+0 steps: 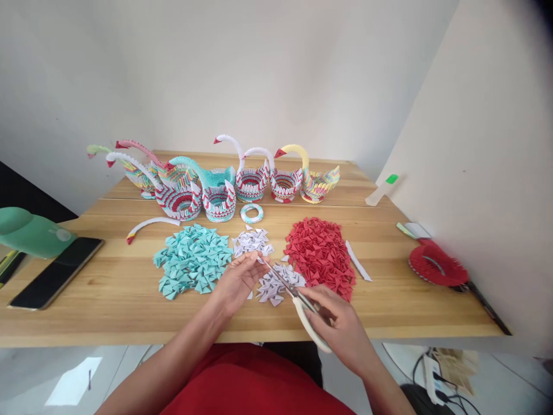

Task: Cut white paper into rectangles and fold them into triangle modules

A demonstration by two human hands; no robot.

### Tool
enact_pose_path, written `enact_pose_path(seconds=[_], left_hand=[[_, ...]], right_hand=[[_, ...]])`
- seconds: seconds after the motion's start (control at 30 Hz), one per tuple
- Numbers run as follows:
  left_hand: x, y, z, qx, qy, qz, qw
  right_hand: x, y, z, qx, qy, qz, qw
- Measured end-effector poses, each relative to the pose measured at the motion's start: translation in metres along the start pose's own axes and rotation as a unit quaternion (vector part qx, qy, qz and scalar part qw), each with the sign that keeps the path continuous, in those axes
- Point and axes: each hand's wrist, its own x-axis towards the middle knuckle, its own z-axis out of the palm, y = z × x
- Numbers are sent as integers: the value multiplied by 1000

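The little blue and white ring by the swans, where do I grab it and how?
Best to pinch the near edge of the ring, coming down from above on your side: one fingertip in the hole, thumb outside. It lies flat with an open middle, and the paper swans stand close behind it, so the far edge looks harder to reach.

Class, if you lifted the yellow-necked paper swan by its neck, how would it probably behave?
The swan is probably light for its size, being built of small folded pieces. Its long, arched neck joins at one side only, so it might bend or pull loose there. The body could swing down, since it sits off to one side of the arch.
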Motion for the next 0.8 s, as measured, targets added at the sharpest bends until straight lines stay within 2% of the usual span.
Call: enact_pose_path(seconds=[0.43,0.53,0.7,0.8], left_hand=[[-6,-2,2,12,-40,-7,999],[-6,-2,3,42,-48,15,998],[-7,-2,6,95,-35,41,994],[-8,-1,6,118,-31,52,991]], right_hand=[[1,2,3,0,-5,3,1000],[0,5,5,-21,9,-20,1000],[0,4,9,-71,60,-104,990],[3,1,9,-66,55,-94,992]])
